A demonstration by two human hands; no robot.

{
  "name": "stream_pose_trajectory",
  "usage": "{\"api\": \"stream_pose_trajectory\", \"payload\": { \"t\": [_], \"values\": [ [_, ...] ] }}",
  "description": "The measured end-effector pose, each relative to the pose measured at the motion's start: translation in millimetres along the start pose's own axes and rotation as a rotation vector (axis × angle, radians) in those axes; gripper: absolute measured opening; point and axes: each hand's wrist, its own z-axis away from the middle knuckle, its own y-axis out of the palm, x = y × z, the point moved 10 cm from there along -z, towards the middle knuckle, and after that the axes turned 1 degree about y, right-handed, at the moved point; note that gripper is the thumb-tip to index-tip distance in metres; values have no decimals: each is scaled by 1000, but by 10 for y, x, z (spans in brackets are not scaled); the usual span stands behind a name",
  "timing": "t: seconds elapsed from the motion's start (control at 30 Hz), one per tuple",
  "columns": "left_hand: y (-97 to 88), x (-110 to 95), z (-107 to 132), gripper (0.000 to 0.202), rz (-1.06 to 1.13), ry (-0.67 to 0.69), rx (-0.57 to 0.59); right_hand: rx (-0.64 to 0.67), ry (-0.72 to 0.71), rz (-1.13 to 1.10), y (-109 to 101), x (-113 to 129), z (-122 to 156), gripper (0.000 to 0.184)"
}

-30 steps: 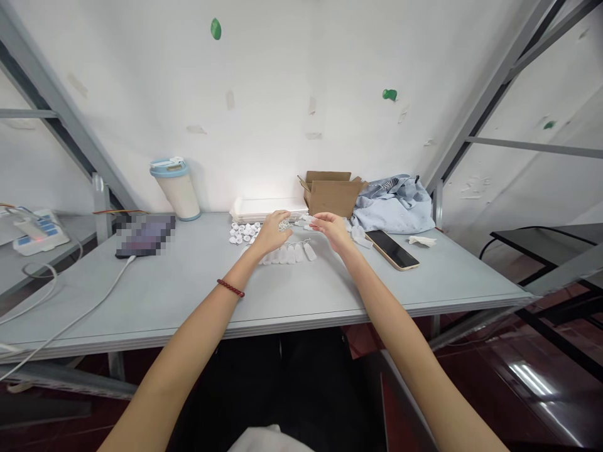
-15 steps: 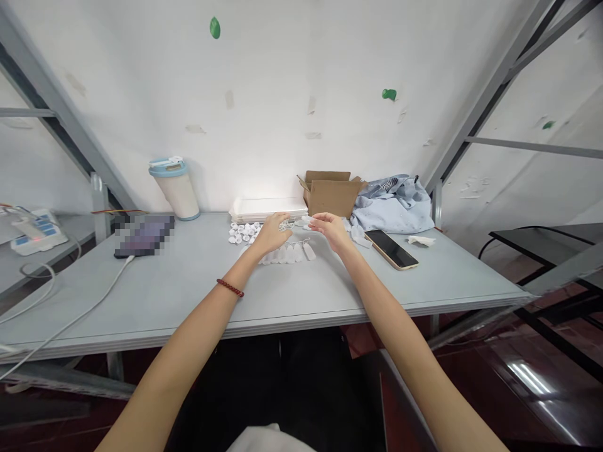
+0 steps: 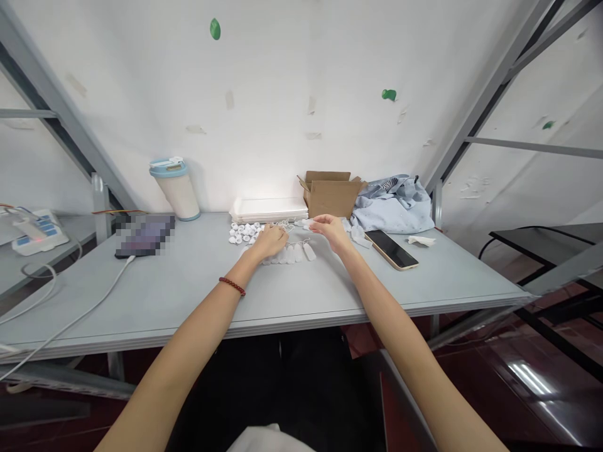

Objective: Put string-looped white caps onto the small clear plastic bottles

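Room for moving spans the smooth grey table [image 3: 311, 292] between its straight front edge and a row of frosted, rounded tags [image 3: 298, 253]. The left hand [image 3: 272, 242] curls over that row beside thin pale cords [image 3: 291, 222]; its grip cannot be told. The right hand [image 3: 332, 231] pinches a translucent piece [image 3: 306, 223]. Round white caps [image 3: 242, 233] cluster leftward; a creased cardboard box [image 3: 332, 198] stands behind.

- Grey table [image 3: 306, 292], ridged along its front edge.
- At the back, left to right: a blue-lidded tumbler [image 3: 179, 194], a flat white stack [image 3: 271, 208], an open cardboard box [image 3: 332, 199], bunched pale-blue cloth [image 3: 393, 210].
- Mid-table: small white caps [image 3: 240, 235] — a loose cluster — and a row of frosted tags [image 3: 295, 253].
- Right: a phone [image 3: 392, 249] near a crumpled tissue [image 3: 422, 240].
- Left: a dark device [image 3: 153, 237], partly pixelated, with a white cable [image 3: 89, 316].
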Motion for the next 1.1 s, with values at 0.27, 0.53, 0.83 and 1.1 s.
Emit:
{"api": "stream_pose_trajectory", "payload": {
  "t": [0.27, 0.53, 0.83, 1.1],
  "values": [
    [50, 22, 41, 45, -8, -101, 112, -4, 20, -10, 1, -28, 0, 13],
    [40, -11, 74, 52, 25, -153, 187, 17, 17, 34, 16, -20, 18, 13],
    [-247, -101, 59, 52, 863, -254, 60, -49, 39, -7, -40, 19, 30, 14],
    [-254, -200, 106, 55, 1438, -317, 184, -40, 9, -120, -71, 53, -9, 15]
  ]
}}
